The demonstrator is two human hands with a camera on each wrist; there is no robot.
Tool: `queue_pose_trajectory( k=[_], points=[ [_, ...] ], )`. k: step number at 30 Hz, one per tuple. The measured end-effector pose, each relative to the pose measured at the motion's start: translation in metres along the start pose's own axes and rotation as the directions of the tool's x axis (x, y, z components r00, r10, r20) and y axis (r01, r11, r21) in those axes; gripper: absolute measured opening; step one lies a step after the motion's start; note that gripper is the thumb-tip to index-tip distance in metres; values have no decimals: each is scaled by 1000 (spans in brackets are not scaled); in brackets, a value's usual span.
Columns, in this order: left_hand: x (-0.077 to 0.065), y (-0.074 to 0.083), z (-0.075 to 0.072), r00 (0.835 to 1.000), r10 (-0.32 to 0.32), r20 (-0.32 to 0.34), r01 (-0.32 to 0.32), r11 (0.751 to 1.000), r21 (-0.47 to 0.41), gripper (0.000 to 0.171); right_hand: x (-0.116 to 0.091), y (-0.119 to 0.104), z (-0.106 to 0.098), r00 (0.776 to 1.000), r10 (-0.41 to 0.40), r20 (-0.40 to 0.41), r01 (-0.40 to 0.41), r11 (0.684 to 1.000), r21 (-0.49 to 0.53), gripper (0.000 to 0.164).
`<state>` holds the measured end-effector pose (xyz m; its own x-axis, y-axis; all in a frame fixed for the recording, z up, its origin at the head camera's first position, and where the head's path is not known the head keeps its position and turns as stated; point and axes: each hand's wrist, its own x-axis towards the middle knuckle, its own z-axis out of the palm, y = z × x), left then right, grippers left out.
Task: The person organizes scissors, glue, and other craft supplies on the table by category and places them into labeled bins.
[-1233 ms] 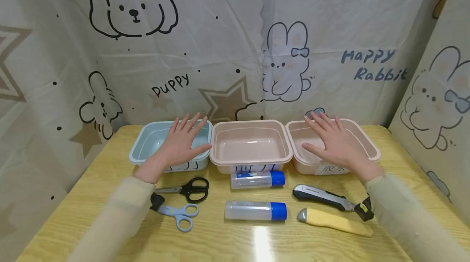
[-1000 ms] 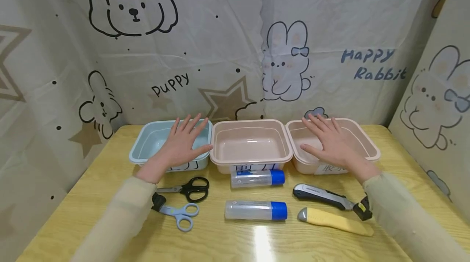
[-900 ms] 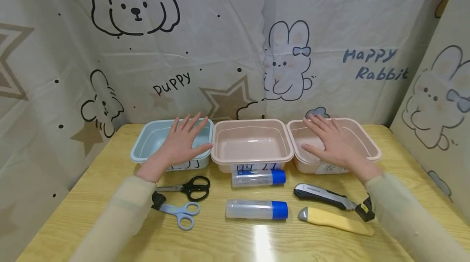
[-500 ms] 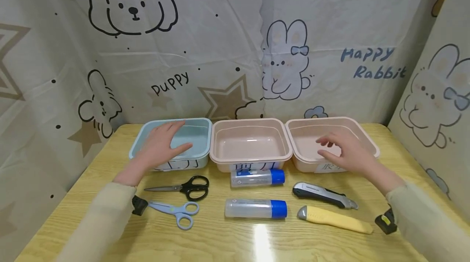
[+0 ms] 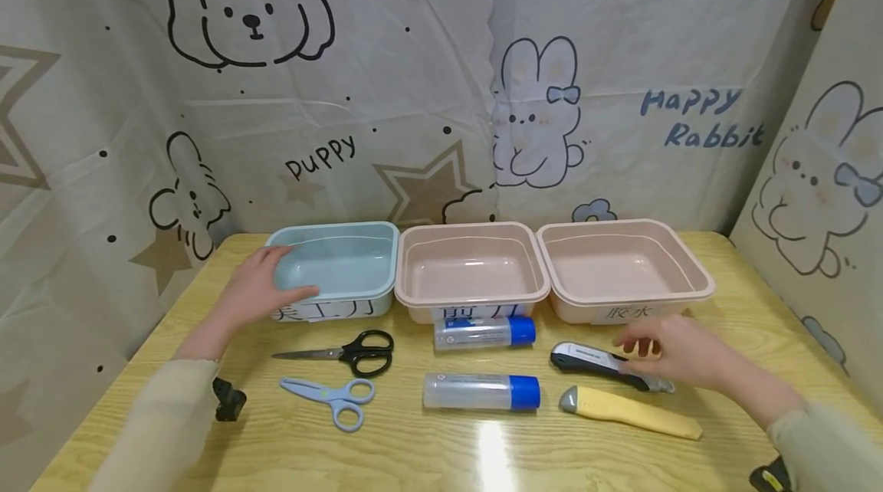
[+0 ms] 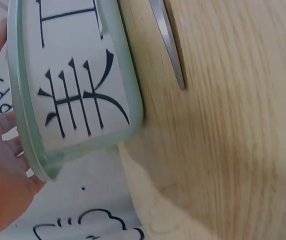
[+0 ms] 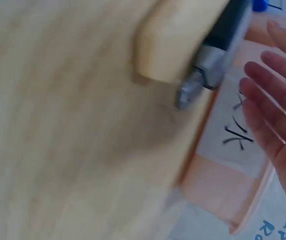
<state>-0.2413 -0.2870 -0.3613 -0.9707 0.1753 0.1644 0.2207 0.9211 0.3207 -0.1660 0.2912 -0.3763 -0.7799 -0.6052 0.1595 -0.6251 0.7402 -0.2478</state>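
Observation:
My left hand [image 5: 251, 293] is at the left end of the light-blue bin [image 5: 355, 297], fingers spread loosely near its rim; whether they touch it I cannot tell. In the left wrist view the hand [image 6: 5, 165] shows behind the bin's edge. Loosely bent, the fingers of my right hand [image 5: 679, 350] hover over the grey-and-black utility knife [image 5: 600, 362], holding nothing. The right wrist view has this hand [image 7: 283, 115] apart from the knife [image 7: 215, 55]. A yellow utility knife [image 5: 631, 411] lies just in front of it.
Two pink bins, one in the middle [image 5: 472, 304] and one at right [image 5: 624, 299], adjoin the blue one. Black scissors [image 5: 359, 354], light-blue scissors [image 5: 334, 398] and two blue-capped clear glue tubes [image 5: 476, 392] [image 5: 476, 334] lie on the wooden table [image 5: 386, 461]. A printed cloth [image 5: 414, 78] hangs behind.
Both hands were spread over the outer bins. The left has moved left to the blue bin's end; the right has come down toward me, its fingers bending, to above the grey-and-black knife.

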Motion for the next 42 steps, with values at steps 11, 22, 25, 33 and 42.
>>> queue_pose_trajectory(
  k=[11,22,25,33,42],
  points=[
    [-3,-11,0,989,-101,112,118,980,-158,112,-2,-2,20,983,119,142,-114,993,-41,44],
    [-6,-12,0,983,-126,134,152,968,-202,120,2,-5,13,998,-3,58,7,996,-86,38],
    [-7,-14,3,985,-131,111,155,958,-243,120,6,-9,7,998,-61,13,62,992,-111,37],
    [-12,-14,3,984,-169,62,179,953,-245,119,22,-20,-5,986,-163,-36,158,980,-124,36],
    [-20,-16,3,976,-218,26,217,938,-270,116,52,-39,-16,966,-234,-111,221,968,-118,32]
  ],
)
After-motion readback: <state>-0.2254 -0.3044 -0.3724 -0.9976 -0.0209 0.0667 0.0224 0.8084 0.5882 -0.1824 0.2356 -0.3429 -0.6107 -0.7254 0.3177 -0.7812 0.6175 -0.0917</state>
